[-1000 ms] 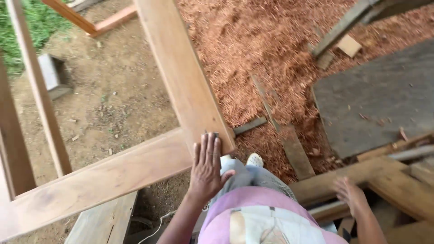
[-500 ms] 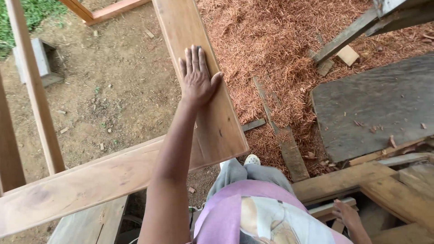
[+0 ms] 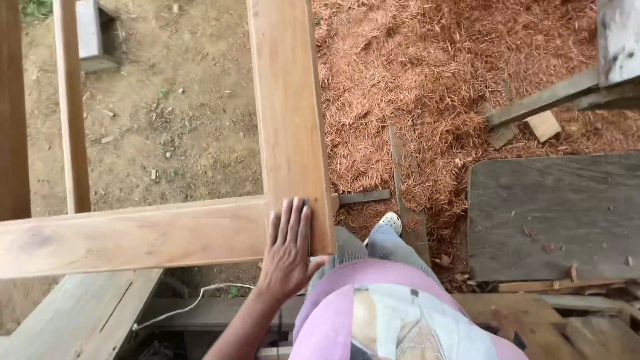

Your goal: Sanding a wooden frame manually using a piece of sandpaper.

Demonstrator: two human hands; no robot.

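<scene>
Pressing: left hand point(image 3: 288, 250) lies flat, fingers point(image 3: 293, 217) spread wide, gripping nothing, on the near end of the long plank point(image 3: 288, 100).
Plank position: it runs away from the person and meets the crosswise beam point(image 3: 127, 237) at a right angle, apparently held down to keep the corner joint flush.
Right hand: out of view; cannot tell its state.
Ground: red wood shavings point(image 3: 433, 80) and bare dirt below.
Nearby: grey board point(image 3: 553, 213) to the right.
</scene>
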